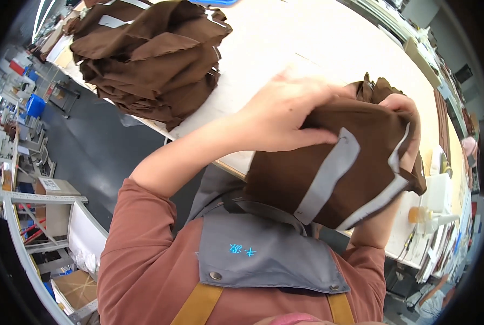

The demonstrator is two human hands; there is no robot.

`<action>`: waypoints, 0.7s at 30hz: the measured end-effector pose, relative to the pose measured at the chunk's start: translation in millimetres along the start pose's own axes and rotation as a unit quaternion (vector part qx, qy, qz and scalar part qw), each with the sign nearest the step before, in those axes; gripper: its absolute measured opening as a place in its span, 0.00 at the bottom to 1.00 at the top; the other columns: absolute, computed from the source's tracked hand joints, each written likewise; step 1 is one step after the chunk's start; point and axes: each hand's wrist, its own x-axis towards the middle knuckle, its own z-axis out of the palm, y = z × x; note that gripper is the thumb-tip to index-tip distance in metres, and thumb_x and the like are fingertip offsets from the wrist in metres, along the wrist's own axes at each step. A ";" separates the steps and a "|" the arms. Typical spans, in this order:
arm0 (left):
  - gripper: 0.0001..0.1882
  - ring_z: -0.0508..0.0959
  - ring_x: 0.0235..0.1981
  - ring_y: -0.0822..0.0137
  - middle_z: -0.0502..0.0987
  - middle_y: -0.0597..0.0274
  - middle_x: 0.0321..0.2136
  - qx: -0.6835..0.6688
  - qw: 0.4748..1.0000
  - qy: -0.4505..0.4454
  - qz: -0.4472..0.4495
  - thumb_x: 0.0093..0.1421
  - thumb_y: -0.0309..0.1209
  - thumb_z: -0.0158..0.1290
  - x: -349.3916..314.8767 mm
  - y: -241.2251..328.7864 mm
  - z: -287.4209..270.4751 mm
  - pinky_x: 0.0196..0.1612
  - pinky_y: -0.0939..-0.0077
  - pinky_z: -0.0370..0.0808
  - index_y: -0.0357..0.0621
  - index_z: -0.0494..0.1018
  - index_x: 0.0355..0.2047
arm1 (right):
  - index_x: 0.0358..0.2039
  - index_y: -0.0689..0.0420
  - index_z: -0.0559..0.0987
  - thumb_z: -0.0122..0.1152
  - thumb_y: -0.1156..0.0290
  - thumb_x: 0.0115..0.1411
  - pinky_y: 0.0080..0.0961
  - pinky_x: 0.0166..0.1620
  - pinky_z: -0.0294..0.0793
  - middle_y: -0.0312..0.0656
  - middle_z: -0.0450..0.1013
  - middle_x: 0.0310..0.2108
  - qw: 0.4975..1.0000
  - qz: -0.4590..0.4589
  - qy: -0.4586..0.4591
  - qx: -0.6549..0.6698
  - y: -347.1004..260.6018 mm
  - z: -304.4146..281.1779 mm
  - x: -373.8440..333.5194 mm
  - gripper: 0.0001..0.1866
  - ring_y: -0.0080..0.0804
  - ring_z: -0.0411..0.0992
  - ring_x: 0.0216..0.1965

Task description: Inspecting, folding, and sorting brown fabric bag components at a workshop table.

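Between my hands hangs a brown fabric piece [312, 151], with a grey-white strip [328, 176] across its face and a pale band along its lower right edge. My left hand [290, 111] grips its upper left edge, the thumb lying on the front and the fingers behind the cloth. At the upper right corner, my right hand [404, 111] is curled around the edge; part of that hand and forearm is hidden by the fabric. Just behind the piece lies more bunched brown fabric [380, 89] on the pale table [274, 43].
A tall stack of brown fabric pieces [150, 59] stands at the table's left edge. Toward the right are a bottle with yellowish contents [419, 215] and a white box-like object [440, 192]. A metal-framed rack [47, 199] and cardboard boxes [57, 187] stand at lower left.
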 end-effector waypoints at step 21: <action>0.25 0.64 0.63 0.52 0.63 0.55 0.65 0.535 0.820 0.005 -0.203 0.68 0.41 0.41 -70.3 -195.3 -358.2 0.64 0.67 0.59 0.44 0.65 0.62 | 0.39 0.60 0.78 0.64 0.75 0.57 0.19 0.38 0.72 0.38 0.75 0.38 0.920 0.166 0.060 -0.350 74.8 -68.8 -76.6 0.09 0.22 0.73 0.36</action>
